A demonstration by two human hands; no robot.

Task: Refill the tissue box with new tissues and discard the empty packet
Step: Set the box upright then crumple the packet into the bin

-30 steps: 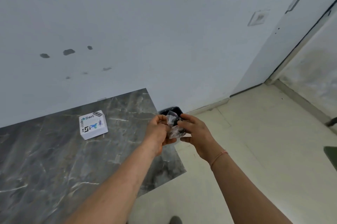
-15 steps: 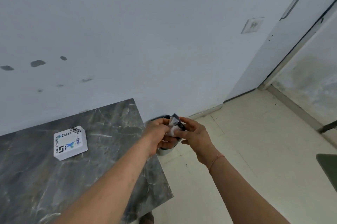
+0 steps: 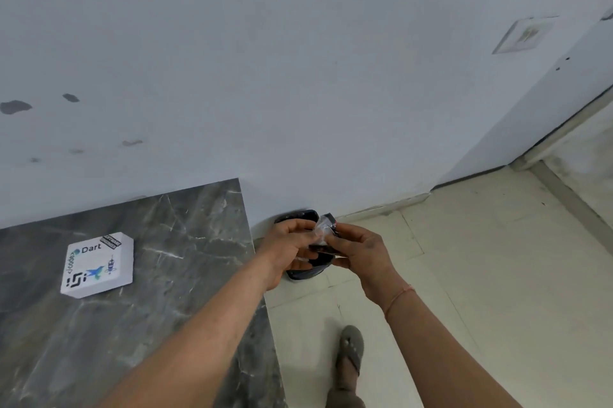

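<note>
A crumpled clear plastic packet (image 3: 323, 228) is pinched between my left hand (image 3: 288, 246) and my right hand (image 3: 360, 250), both closed on it. They hold it just above a small dark bin (image 3: 306, 270) with a black liner that stands on the floor against the wall, mostly hidden by my hands. The white square tissue box (image 3: 99, 263) with "Dart" and colourful stickers lies on the dark marble table (image 3: 166, 308) to the left, well apart from my hands.
The table's right edge runs close beside the bin. My sandalled foot (image 3: 350, 348) stands on the pale tiled floor (image 3: 481, 275) below my hands. A white wall is straight ahead, with a socket plate (image 3: 524, 34) and a door frame at the right.
My view has moved forward and tilted down, so my foot shows now. Both hands stay closed on the packet and have come over the bin.
</note>
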